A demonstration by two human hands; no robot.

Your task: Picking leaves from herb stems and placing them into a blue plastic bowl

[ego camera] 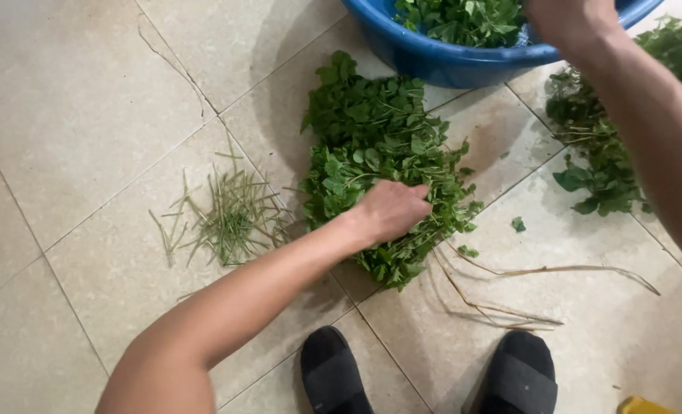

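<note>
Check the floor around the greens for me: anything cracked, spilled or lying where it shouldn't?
A crack runs through the floor tile at upper left. A few loose leaves lie apart from the main pile of greens, and long dry strands trail across the tile beside it. The stripped stems sit gathered in their own heap.

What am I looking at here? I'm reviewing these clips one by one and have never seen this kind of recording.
This is one view from a camera worn on a person's head, looking down at their own bare arms and feet. No machine is involved. The left hand rests on a pile of leafy greens lying on the tiled floor, its grip closing on some of them. The right hand is over a blue basin that holds more greens, partly out of frame. A second leafy heap lies at the right, stripped stems at the left, and black shoes at the bottom.
</note>
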